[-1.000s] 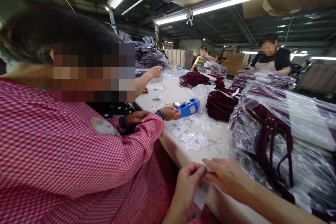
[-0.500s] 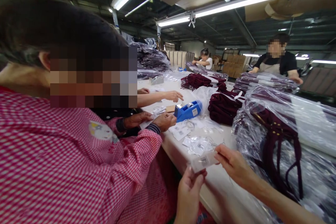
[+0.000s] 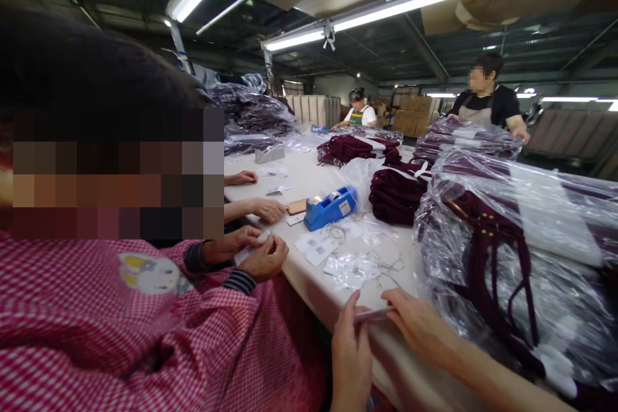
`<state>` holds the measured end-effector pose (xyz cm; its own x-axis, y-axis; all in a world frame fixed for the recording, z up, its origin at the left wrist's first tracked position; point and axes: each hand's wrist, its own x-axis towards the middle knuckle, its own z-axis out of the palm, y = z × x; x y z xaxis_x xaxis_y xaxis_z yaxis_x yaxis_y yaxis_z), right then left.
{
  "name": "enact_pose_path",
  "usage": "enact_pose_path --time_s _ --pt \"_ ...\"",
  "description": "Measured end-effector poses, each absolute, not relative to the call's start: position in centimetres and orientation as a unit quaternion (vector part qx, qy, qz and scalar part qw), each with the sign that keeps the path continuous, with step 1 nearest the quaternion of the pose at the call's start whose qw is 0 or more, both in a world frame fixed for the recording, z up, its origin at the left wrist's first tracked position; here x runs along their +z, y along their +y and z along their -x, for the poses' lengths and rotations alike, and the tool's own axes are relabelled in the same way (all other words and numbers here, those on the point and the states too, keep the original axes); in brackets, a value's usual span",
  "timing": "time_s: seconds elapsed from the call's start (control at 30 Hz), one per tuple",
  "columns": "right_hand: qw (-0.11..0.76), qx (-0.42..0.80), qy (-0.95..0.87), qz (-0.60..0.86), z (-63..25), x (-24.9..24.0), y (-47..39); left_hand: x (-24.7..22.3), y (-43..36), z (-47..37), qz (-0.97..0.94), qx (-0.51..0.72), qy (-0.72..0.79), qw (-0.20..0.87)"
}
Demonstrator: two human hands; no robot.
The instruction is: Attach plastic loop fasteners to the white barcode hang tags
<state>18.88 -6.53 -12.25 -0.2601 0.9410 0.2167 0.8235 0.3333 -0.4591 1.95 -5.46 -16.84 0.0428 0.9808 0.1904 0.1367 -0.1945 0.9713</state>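
Head view, and it's all on the two bare hands at the near edge of the bench (image 3: pixel 309 170): left hand (image 3: pixel 351 338) upright on one end of a flat pale piece (image 3: pixel 374 314), right hand (image 3: pixel 414 325) coming across from the other side to the opposite end. Fingers of both are closed in a light pinch, the piece stretched between them, tipped almost edge-on so its face can't be read, just off the bench's front rim. Call the step, by my reading, a two-handed handling of one small flat item: flattening or squaring it, perhaps. And what does the next move call for? A steady left pinch, I'd say, with the right fingertips free to shift along the edge without creasing it. Just beyond, loose clear packets (image 3: pixel 355 269) lie with thin strings among them, white printed slips (image 3: pixel 316 248) alongside, then the blue tape dispenser (image 3: pixel 331 208). Over to the right, plastic-wrapped garments (image 3: pixel 564 206) crowd the surface, so the elbow room looks tight on that side.
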Motion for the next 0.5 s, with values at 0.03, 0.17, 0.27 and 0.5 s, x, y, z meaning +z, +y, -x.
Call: enact_pose_path --time_s 0.03,0.17,0.27,0.5 --pt "0.255 0.132 -0.781 0.555 -18.7 -12.6 -6.5 -16.6 -5.3 -2.1 -0.587 0.502 0.481 0.414" --pt "0.321 0.145 -0.774 0.527 -18.9 -13.7 -6.3 -15.5 -5.2 -2.1 -0.562 0.504 0.491 0.435" --pt "0.332 0.161 -0.760 0.535 -19.1 -13.5 -6.0 -14.7 -5.3 -1.5 -0.548 0.504 0.488 0.456" --pt "0.278 0.166 -0.763 0.559 -19.5 -11.0 -5.3 -14.2 -4.9 -0.5 -0.493 0.535 0.439 0.527"
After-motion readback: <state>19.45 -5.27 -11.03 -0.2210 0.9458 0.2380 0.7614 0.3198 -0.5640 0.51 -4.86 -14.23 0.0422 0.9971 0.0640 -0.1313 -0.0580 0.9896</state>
